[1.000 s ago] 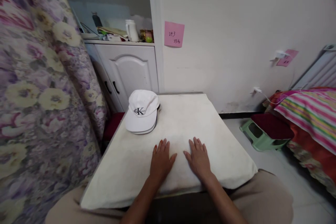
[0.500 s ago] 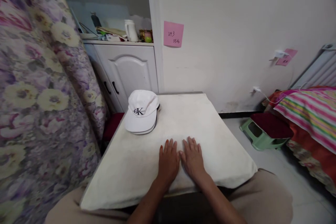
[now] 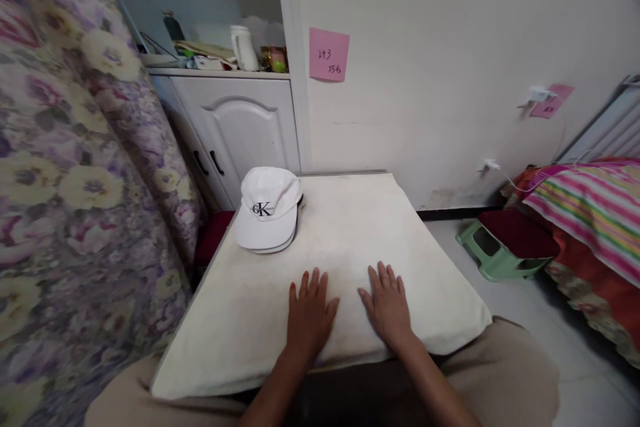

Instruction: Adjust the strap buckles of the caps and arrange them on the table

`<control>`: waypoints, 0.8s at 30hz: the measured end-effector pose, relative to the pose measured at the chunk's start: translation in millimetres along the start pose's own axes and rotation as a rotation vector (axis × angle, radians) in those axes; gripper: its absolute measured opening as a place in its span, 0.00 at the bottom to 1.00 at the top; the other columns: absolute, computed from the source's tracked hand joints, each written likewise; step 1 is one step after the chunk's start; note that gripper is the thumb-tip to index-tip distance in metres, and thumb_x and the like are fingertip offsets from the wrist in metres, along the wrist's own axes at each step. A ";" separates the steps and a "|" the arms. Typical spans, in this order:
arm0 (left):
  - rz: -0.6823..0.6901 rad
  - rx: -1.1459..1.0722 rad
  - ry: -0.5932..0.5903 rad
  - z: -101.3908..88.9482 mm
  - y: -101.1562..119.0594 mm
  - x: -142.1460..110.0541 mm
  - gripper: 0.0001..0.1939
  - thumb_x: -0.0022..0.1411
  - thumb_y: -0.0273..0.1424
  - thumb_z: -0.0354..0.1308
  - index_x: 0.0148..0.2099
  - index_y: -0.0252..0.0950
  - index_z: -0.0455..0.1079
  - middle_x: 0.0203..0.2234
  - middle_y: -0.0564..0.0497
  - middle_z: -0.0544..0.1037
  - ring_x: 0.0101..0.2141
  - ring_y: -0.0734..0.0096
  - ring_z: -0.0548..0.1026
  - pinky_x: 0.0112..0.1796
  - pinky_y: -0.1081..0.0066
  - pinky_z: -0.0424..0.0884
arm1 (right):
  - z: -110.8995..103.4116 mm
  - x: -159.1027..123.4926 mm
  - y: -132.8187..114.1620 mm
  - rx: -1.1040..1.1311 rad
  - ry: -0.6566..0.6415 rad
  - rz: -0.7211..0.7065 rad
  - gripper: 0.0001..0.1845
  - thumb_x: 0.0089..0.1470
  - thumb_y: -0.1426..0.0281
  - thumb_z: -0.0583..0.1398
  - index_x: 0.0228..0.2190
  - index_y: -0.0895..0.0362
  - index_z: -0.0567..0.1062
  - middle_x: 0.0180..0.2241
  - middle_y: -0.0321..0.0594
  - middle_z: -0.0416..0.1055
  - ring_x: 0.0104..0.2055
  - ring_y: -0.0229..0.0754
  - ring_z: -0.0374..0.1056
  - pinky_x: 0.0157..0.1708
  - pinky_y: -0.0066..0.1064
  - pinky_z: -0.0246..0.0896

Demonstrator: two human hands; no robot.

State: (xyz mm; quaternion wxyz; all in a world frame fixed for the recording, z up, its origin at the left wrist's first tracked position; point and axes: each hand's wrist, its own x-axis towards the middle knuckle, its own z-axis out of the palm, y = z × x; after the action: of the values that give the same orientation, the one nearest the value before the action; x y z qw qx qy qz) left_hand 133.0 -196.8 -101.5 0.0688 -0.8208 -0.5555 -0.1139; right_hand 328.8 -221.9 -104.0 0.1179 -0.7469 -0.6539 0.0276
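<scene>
My left hand [image 3: 309,313] lies flat, palm down, on the cream cloth of the table [image 3: 350,227], its fingers spread and holding nothing. To its right, a hand's width or so away, my right hand [image 3: 389,307] rests the same way with fingers apart. A white cap [image 3: 270,207] with a black "CK" print sits at the table's far left corner, beyond my left hand and not touched by it. Its brim points toward me, and another brim edge shows just beneath it, so there may be more than one cap.
A floral curtain [image 3: 95,213] hangs along the left. Behind the table stand a white cabinet [image 3: 245,127] and the wall with a pink note [image 3: 329,55]. On the right are a green stool [image 3: 485,250] with a dark red top and a bed with a striped cover [image 3: 595,197].
My hands have slid apart on the cloth, the left one leftward and the right one rightward, and their fingers are more spread. The cap stays where it was; the view shifted slightly.
</scene>
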 end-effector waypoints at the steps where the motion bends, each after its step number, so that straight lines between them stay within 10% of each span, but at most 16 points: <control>1: -0.011 0.007 -0.007 -0.5 -2.5 -1.9 0.27 0.69 0.41 0.47 0.66 0.36 0.61 0.66 0.42 0.60 0.65 0.45 0.57 0.60 0.42 0.54 | -0.2 -1.4 4.3 -0.009 0.005 0.014 0.34 0.66 0.54 0.47 0.65 0.60 0.59 0.69 0.54 0.46 0.71 0.59 0.40 0.66 0.51 0.33; 16: -0.102 0.029 -0.030 -4.9 -36.4 -27.7 0.29 0.69 0.42 0.46 0.66 0.35 0.61 0.66 0.40 0.61 0.65 0.42 0.56 0.59 0.40 0.53 | 1.4 -14.0 37.1 -0.060 0.034 0.112 0.34 0.64 0.55 0.51 0.64 0.62 0.62 0.68 0.56 0.50 0.70 0.60 0.43 0.65 0.51 0.38; 24: -0.060 0.012 0.071 -7.8 -4.9 10.3 0.25 0.70 0.38 0.48 0.65 0.35 0.64 0.64 0.38 0.64 0.65 0.42 0.57 0.59 0.41 0.55 | -6.5 2.8 -10.2 0.045 0.063 -0.016 0.33 0.65 0.56 0.51 0.64 0.61 0.61 0.68 0.54 0.49 0.70 0.59 0.42 0.66 0.51 0.38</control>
State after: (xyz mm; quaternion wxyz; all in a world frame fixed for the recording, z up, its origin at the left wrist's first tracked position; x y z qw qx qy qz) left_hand 131.3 -187.6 -91.4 0.0897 -0.7988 -0.5777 -0.1415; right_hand 320.6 -218.9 -95.2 0.1554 -0.7394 -0.6548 0.0177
